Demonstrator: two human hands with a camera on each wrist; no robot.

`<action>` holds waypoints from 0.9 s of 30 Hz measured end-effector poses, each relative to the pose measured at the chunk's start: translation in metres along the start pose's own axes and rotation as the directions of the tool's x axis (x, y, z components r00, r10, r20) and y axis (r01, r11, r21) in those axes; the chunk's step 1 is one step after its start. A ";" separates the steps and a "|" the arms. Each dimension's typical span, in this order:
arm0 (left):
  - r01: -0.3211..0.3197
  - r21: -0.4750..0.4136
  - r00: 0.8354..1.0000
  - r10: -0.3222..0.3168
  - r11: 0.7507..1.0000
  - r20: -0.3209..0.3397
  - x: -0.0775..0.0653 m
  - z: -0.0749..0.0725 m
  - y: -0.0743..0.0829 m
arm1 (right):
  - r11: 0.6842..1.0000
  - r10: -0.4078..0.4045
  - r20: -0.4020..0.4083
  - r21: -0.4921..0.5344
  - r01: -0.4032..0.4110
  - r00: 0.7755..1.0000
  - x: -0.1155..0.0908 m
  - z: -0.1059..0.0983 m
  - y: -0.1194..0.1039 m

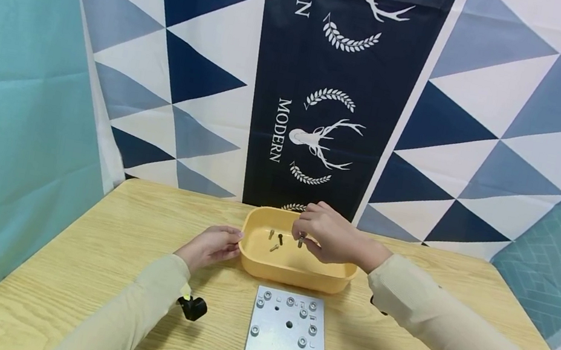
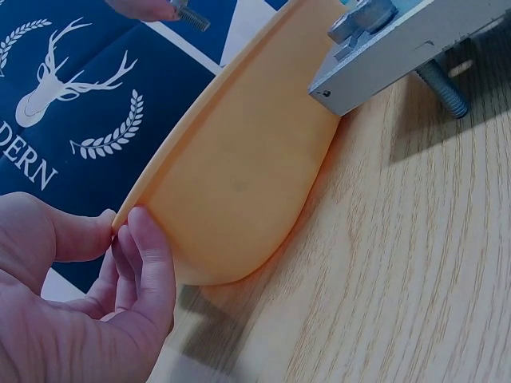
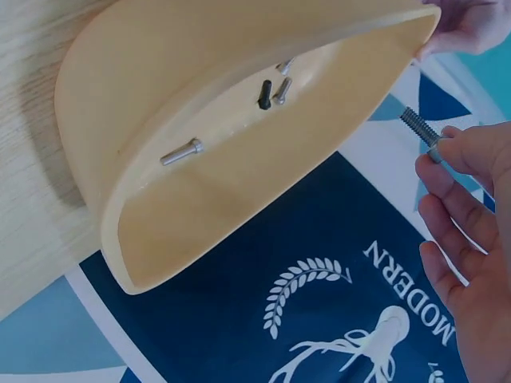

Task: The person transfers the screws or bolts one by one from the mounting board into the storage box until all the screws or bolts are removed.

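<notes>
A yellow plastic bin (image 1: 292, 276) stands near the table's back edge. My left hand (image 1: 214, 247) pinches its left rim between thumb and fingers, plainly seen in the left wrist view. Over the bin, my right hand (image 1: 328, 234) pinches a silver bolt (image 3: 421, 126) at its head, with the threaded end pointing away from the fingers. Inside the bin lie several loose bolts, among them a black bolt (image 3: 265, 94) and a silver bolt (image 3: 182, 152). In front of the bin, a metal plate (image 1: 281, 346) carries several bolts standing in its holes; other holes show dark.
The wooden table (image 1: 140, 226) extends to both sides of the bin. Behind it hangs a patterned cloth (image 1: 200, 125) with triangles and deer heads. A black wrist device (image 1: 193, 308) sticks out by the left sleeve. Bolt shanks (image 2: 444, 89) protrude beneath the plate.
</notes>
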State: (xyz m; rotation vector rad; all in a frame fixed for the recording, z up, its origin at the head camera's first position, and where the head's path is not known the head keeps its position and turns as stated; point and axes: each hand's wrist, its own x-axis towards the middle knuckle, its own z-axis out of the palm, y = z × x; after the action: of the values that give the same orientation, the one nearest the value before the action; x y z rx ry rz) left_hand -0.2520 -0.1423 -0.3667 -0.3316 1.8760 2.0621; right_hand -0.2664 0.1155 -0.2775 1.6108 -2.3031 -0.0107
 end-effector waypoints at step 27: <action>0.011 0.002 1.000 -0.011 1.000 -0.027 0.002 0.001 -0.001 | 1.000 0.003 -0.025 0.026 -0.002 1.000 0.018 0.027 0.039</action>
State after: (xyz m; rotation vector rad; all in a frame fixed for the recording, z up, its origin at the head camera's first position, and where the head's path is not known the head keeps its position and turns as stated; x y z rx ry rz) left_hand -0.2537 -0.1410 -0.3686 -0.3702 1.8880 2.0577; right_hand -0.3149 0.1085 -0.2909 1.6114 -2.2950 0.0400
